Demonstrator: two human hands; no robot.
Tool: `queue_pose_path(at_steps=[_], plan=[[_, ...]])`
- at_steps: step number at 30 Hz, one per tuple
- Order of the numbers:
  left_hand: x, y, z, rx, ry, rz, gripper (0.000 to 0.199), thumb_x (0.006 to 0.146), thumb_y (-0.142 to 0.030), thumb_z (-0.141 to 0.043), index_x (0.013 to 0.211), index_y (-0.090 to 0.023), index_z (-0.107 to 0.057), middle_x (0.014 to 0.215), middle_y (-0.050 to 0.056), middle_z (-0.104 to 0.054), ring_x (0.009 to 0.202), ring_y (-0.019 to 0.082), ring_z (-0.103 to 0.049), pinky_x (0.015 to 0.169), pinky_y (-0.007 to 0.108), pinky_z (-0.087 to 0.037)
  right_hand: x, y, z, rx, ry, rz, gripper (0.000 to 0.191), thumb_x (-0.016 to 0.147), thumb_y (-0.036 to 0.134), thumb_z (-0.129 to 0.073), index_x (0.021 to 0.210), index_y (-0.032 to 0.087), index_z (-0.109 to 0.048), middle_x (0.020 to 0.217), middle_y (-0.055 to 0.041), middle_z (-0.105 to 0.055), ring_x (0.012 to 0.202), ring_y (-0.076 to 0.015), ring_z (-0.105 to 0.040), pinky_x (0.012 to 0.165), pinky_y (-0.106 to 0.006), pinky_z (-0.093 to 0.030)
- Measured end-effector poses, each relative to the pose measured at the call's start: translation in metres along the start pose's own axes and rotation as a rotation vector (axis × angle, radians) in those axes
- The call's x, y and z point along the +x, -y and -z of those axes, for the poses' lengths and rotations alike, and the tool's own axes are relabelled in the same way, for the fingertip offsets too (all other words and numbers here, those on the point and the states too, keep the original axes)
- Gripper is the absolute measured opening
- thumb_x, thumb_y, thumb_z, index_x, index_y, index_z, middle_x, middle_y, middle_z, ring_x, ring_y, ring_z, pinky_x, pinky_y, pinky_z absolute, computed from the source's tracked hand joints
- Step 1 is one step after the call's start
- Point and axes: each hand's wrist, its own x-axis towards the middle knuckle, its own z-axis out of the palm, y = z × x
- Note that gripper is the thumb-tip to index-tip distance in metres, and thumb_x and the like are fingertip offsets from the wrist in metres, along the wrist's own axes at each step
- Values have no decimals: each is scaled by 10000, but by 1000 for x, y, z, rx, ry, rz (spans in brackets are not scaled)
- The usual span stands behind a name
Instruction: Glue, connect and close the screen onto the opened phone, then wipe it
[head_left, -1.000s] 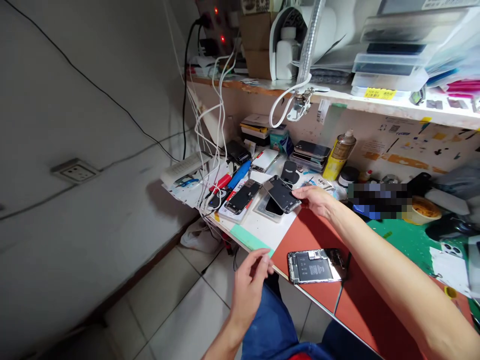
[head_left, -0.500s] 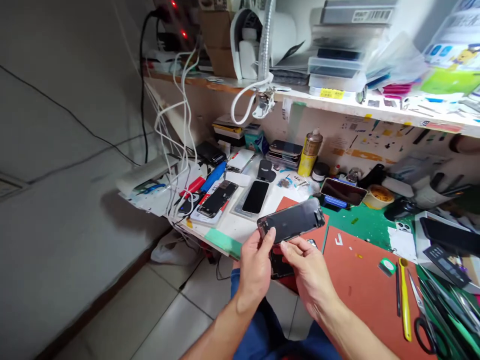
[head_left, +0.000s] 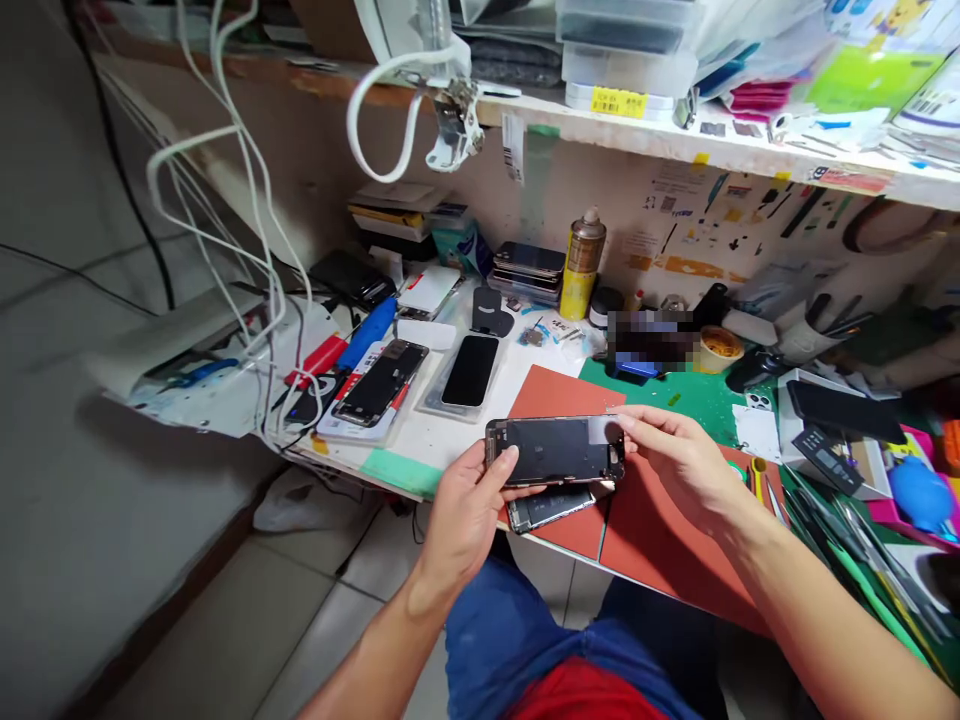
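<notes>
My left hand (head_left: 471, 500) grips the left end of a phone screen (head_left: 555, 450), its thumb on the dark back face with flex parts at both ends. At the top right corner of that screen, the thumb and fingers of my right hand (head_left: 682, 455) close on its edge, by a pale grey patch. Below the screen an opened phone body (head_left: 551, 507) with a black battery lies on the red-brown mat (head_left: 667, 550), partly hidden by the screen and my left fingers.
Left on the bench lie another phone screen (head_left: 382, 382) and a phone (head_left: 471, 370) on a clear case. A spray can (head_left: 583, 265) stands at the back. Tweezers (head_left: 862, 560) and other tools crowd the right. A shelf (head_left: 675, 150) overhangs, with white cables (head_left: 259, 220) hanging left.
My right hand has moved from the screen's lower edge to its top right corner. The screen is now more level, and more of the phone body below shows. The view has shifted right.
</notes>
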Motion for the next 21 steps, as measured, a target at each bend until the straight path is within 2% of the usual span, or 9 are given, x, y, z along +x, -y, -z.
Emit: queue_pose_path(at_steps=[5, 7, 9, 11, 13, 16, 21], plan=[[6, -5, 0, 79, 115, 97, 515, 803, -479, -918, 1183, -153, -797, 1115, 156, -844, 916, 298, -828, 782, 446, -718, 12, 10, -12, -93, 39, 9, 420, 741, 583, -917, 889, 197, -842, 888, -59, -772, 842, -210, -645, 821, -349, -490], [10, -6, 2, 123, 136, 92, 541, 785, -493, -925, 1169, -129, -808, 1074, 171, -846, 890, 322, -828, 779, 484, -716, 11, 13, -13, -110, 39, 17, 422, 739, 577, -921, 896, 194, -839, 906, -64, -777, 859, -215, -650, 822, -351, -491], [14, -5, 6, 173, 108, 25, 530, 784, -512, -921, 1144, -137, -821, 1053, 147, -852, 907, 314, -824, 831, 480, -708, 8, 15, -11, -113, -3, 31, 434, 739, 569, -926, 950, 202, -833, 979, -68, -782, 903, -214, -649, 832, -341, -490], [17, -4, 12, 235, 53, -77, 467, 792, -510, -917, 1086, -156, -838, 1038, 108, -858, 946, 287, -814, 909, 437, -686, 2, 11, -8, -108, -74, 29, 458, 738, 575, -927, 992, 211, -817, 983, -57, -762, 852, -184, -617, 773, -317, -476], [18, -4, 18, 300, 3, -167, 399, 799, -496, -917, 1021, -171, -851, 1007, 79, -862, 947, 262, -805, 939, 385, -665, -3, 3, -5, -102, -111, -19, 460, 736, 592, -920, 945, 200, -800, 878, -40, -719, 719, -146, -553, 652, -299, -428], [20, -4, 23, 373, -33, -248, 365, 810, -502, -904, 984, -183, -858, 974, 63, -864, 912, 251, -802, 898, 351, -661, -8, -12, -8, -87, -82, -139, 472, 709, 622, -918, 810, 192, -752, 718, -9, -631, 561, -106, -454, 515, -283, -301], [23, 3, 27, 433, -31, -296, 373, 848, -522, -865, 996, -179, -863, 998, 74, -868, 925, 264, -814, 875, 360, -675, 0, -21, -22, -70, -41, -257, 556, 634, 657, -951, 663, 213, -617, 536, 50, -478, 473, -76, -347, 475, -274, -138]])
